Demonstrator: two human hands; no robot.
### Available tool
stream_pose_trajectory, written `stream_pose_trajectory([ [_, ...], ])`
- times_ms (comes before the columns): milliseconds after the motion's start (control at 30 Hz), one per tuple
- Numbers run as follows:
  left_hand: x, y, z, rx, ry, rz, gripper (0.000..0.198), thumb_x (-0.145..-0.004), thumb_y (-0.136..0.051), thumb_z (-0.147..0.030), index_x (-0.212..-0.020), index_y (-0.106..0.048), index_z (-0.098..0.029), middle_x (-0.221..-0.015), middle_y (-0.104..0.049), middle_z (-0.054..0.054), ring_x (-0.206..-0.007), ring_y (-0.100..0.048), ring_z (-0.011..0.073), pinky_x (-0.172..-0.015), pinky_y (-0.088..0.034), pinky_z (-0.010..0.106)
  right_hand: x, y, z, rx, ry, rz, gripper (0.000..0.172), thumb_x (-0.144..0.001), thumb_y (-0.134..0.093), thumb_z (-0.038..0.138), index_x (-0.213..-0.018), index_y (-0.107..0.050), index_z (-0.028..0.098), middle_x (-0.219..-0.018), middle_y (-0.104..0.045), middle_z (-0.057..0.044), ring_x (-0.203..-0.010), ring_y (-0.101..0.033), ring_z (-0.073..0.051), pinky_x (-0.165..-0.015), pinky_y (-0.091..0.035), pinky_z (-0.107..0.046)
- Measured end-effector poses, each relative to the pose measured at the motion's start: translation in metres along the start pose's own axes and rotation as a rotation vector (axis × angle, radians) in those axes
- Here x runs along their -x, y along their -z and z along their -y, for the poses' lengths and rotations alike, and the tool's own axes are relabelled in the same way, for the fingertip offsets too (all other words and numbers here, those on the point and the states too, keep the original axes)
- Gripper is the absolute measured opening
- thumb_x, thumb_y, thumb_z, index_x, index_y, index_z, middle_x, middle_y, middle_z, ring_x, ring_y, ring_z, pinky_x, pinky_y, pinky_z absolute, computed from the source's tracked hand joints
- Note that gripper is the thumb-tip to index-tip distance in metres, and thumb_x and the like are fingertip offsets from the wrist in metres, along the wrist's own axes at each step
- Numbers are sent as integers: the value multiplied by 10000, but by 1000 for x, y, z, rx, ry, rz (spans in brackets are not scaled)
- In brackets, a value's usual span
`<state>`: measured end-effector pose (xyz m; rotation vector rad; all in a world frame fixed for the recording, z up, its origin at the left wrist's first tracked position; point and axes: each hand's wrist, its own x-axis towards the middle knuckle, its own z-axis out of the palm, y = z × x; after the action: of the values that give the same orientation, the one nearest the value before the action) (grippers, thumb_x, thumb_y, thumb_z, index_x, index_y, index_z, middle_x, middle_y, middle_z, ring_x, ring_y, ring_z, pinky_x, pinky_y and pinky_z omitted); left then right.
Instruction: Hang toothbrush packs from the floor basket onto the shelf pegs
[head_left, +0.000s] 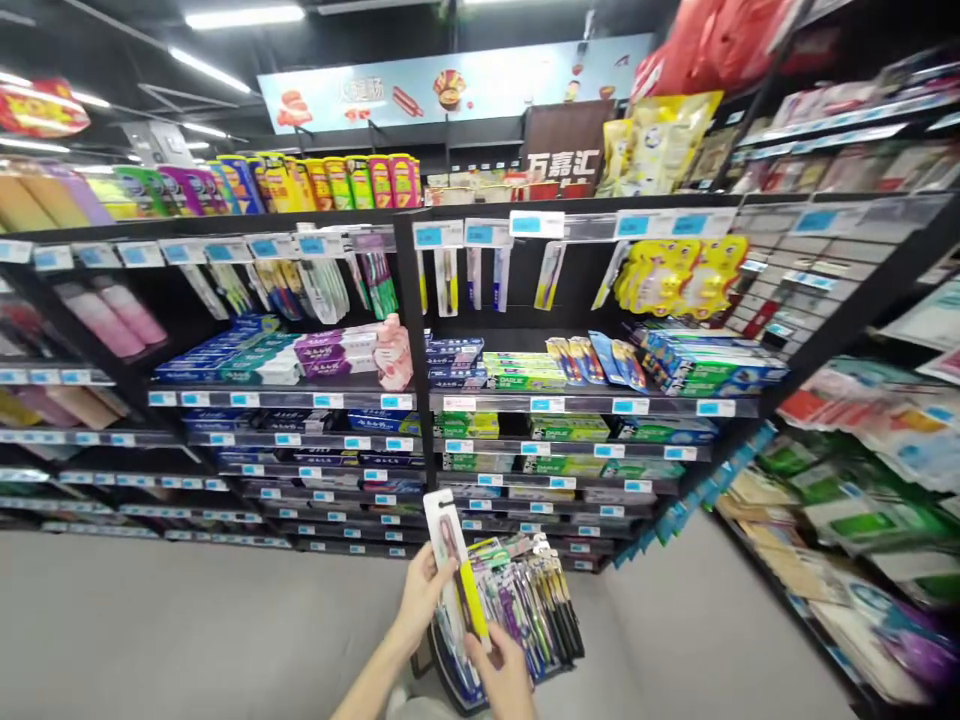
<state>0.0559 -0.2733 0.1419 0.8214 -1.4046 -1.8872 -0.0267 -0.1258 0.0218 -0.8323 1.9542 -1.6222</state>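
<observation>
A packaged toothbrush (pixel 469 590), yellow along its lower part with a white hanging tab on top, is held up at a slant between both hands. My left hand (pixel 421 600) grips its upper left side, thumb across the front. Lower down, my right hand (pixel 504 668) pinches the bottom end of the pack. Right behind and below lies a pile of packaged toothbrushes (pixel 536 615) in a dark container (pixel 448 688), partly covered by my hands.
Ahead, hooks on a black shelf unit hold a few toothbrush packs (pixel 550 276). Toothpaste boxes (pixel 525 372) line the shelf beneath, with yellow hanging packs (pixel 675 275) at right. Grey floor (pixel 225 620) extends left; another stocked rack (pixel 847 500) stands at right.
</observation>
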Motion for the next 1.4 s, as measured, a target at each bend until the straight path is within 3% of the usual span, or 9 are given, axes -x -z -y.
stream_pose_trajectory([
  [167,0,7,-28,50,-60,-48,491,-684,-916,-421,-1056,-737,-155,-1084,-779,113,-1011,-713,264,-909,-534,323,11,-9,47,-197,-120,79,584,-770,-709,735,-780,-717,151,-659,-617,-28,-606,-533,-169,-575,-467,-261],
  [367,4,6,-44,253,-31,-119,461,-732,-907,-378,-1095,-708,-174,-1075,-740,61,-1004,-664,192,-937,-492,276,13,-5,79,-151,-29,28,496,-779,-760,618,-645,-566,182,-598,-498,29,-573,-454,-127,-540,-414,-230],
  [600,8,5,-67,966,109,-47,399,-881,-747,-518,-1003,-683,-145,-682,-469,-32,-612,-458,104,-599,-395,249,19,8,118,56,645,-182,92,-860,-764,117,-892,-721,192,-825,-670,-25,-748,-638,-156,-701,-538,-271],
  [700,10,7,-67,1169,91,15,367,-974,-618,-488,-978,-671,-125,-636,-346,-58,-538,-343,77,-551,-331,228,20,14,126,158,913,-123,355,-862,-665,-51,-1074,-756,218,-850,-688,-39,-794,-657,-167,-718,-556,-291],
  [833,11,11,-62,1250,75,59,259,-1002,-587,-368,-953,-647,-120,-608,-260,-85,-478,-244,55,-520,-270,204,20,13,124,226,1067,-78,511,-839,-634,-115,-1201,-751,227,-861,-698,-55,-802,-668,-177,-693,-562,-297],
  [1000,11,13,-64,1226,80,28,120,-982,-543,-175,-899,-622,-139,-571,-218,-91,-443,-171,61,-497,-244,204,18,13,118,238,1062,-71,497,-836,-651,-106,-1187,-753,231,-946,-740,-78,-863,-701,-199,-727,-587,-324],
  [1133,8,8,-66,1250,71,33,168,-1002,-566,-263,-903,-619,-139,-563,-254,-90,-442,-219,58,-492,-269,202,17,15,118,217,996,-67,392,-864,-646,-74,-1087,-760,227,-932,-752,-64,-857,-708,-182,-758,-590,-315],
  [1333,0,5,-67,1211,139,-98,182,-963,-677,-320,-912,-644,-149,-656,-522,-33,-555,-484,80,-529,-390,203,18,3,106,-40,531,-120,106,-854,-776,139,-931,-743,204,-878,-734,-47,-740,-686,-157,-655,-563,-262],
  [1400,-2,6,-66,1070,214,-187,137,-923,-716,-265,-891,-663,-144,-728,-627,0,-622,-571,104,-608,-468,234,18,-1,101,-117,295,-154,152,-823,-819,262,-925,-740,181,-812,-726,-40,-652,-657,-145,-619,-553,-258],
])
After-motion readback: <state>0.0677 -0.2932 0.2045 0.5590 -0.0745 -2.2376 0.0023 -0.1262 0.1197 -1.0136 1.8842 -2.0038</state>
